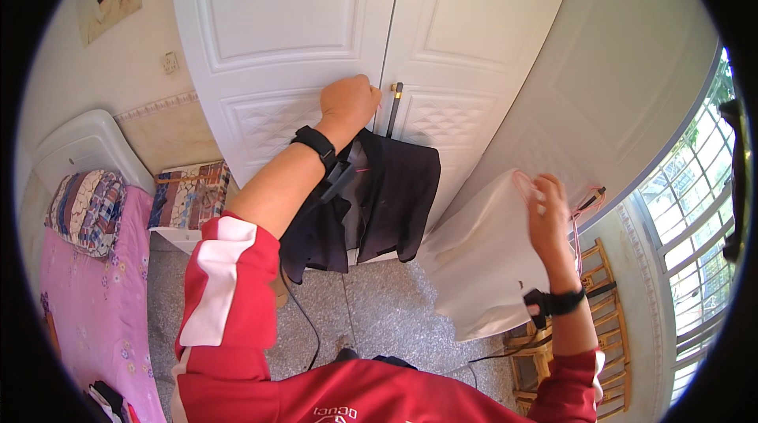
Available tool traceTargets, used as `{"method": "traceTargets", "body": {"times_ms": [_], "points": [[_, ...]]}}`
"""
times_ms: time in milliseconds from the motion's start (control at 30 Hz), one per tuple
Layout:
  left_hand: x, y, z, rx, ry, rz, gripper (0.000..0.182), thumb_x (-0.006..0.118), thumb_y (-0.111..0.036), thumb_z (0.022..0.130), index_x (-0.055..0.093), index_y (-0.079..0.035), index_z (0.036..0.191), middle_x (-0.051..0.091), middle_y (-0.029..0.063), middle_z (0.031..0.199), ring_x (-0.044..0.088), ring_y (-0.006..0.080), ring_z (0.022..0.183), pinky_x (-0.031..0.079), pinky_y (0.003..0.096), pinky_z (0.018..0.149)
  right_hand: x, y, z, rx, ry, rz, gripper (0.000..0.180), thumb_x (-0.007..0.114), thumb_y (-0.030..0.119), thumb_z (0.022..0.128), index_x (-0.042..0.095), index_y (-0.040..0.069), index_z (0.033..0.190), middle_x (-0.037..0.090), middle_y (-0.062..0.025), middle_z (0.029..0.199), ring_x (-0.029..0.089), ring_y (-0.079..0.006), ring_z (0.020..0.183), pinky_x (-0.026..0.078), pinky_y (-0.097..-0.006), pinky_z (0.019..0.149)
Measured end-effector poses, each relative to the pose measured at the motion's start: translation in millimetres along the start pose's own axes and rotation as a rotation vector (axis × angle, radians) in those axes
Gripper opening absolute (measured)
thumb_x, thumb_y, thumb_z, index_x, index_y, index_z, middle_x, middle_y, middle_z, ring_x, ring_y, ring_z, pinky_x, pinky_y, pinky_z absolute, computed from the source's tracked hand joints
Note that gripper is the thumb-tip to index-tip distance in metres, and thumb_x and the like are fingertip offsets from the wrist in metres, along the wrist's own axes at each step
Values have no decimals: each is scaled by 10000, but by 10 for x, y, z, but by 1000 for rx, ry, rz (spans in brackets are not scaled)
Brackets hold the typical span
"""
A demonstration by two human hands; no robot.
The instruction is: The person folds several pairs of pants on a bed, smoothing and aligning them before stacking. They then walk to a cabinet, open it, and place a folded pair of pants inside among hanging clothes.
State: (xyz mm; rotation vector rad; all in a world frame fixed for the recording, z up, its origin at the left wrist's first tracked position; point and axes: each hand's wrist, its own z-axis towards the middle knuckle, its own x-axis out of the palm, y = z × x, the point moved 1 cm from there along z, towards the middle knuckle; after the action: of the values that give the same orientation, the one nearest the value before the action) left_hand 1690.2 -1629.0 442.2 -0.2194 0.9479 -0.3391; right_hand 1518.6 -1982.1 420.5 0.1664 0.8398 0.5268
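My left hand (350,104) is closed in a fist in front of the white wardrobe doors. A dark garment (402,198) hangs below it, its front parted. A bit of pink shows at the fist and inside the garment, apparently a hanger that is mostly hidden. To the right, my right hand (548,212), slightly blurred, has its fingers bent around a thin pink hanger (521,183). Pale cream cloth (491,269) drapes down from that hanger towards the floor. Black straps with small devices circle both wrists.
The wardrobe (284,2) has a dark bar handle (395,109). Pink hangers (577,227) hang by a side handle (592,198). A wooden chair (610,328) stands at right by a barred window (699,233). At left are a bed (95,298) and nightstand (174,239). A black cable (311,322) crosses the floor.
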Motion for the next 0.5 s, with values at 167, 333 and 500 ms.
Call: {"method": "traceTargets", "body": {"times_ms": [167, 333, 500], "points": [[-96, -82, -105, -10, -41, -7, 273, 523, -239, 754, 645, -3, 691, 629, 209, 692, 616, 387, 647, 482, 479, 582, 943, 399, 830, -126, 128, 126, 203, 555, 112, 858, 553, 2, 1028, 561, -193, 1076, 554, -379, 981, 462, -422, 833], [-306, -117, -461, 100, -128, -11, 275, 540, -241, 762, 589, -5, 631, 588, 213, 632, 581, 395, 592, 450, 473, 535, 1476, 581, 1259, -159, 165, 199, 233, 540, 159, 869, 556, 1, 1041, 557, -204, 1065, 556, -390, 971, 468, -434, 828], [-821, -45, -1108, 196, -99, 5, 281, 579, -270, 769, 568, -32, 619, 567, 192, 600, 570, 383, 572, 436, 453, 503, 1635, 700, 1302, -151, 281, 93, 265, 550, 172, 879, 554, -10, 1072, 556, -207, 1089, 574, -378, 959, 476, -429, 827]]}}
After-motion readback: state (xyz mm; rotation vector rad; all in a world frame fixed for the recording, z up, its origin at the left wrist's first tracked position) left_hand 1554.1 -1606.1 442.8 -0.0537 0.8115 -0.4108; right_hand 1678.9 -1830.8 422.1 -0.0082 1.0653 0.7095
